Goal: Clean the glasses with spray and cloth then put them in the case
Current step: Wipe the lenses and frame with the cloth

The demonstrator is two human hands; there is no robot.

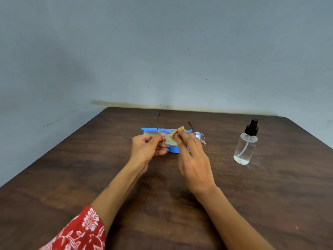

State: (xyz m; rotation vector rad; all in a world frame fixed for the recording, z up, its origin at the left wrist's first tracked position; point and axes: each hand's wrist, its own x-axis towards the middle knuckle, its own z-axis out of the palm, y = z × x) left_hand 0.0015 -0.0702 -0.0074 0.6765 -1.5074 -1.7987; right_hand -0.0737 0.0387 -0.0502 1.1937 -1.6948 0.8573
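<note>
The left hand (146, 147) has its grip narrow on the glasses (168, 139), thumb and fingers pinching the thin pink round frame at the outer rim of one lens. The right hand (191, 156) pinches a small tan cloth (175, 134) between fingertips and thumb and presses it onto that same lens. The glasses are held up above the table (72, 168), their temples unfolded and pointing away from the person; the other lens shows just past the right hand's fingers. Directly behind and below the hands lies the blue glasses case (149, 131), open on the table, partly hidden by both hands. Well to the right stands a clear spray bottle (245, 147) with a black pump head, upright, with a little liquid at its bottom. A red patterned sleeve (81, 231) covers the left upper arm.
</note>
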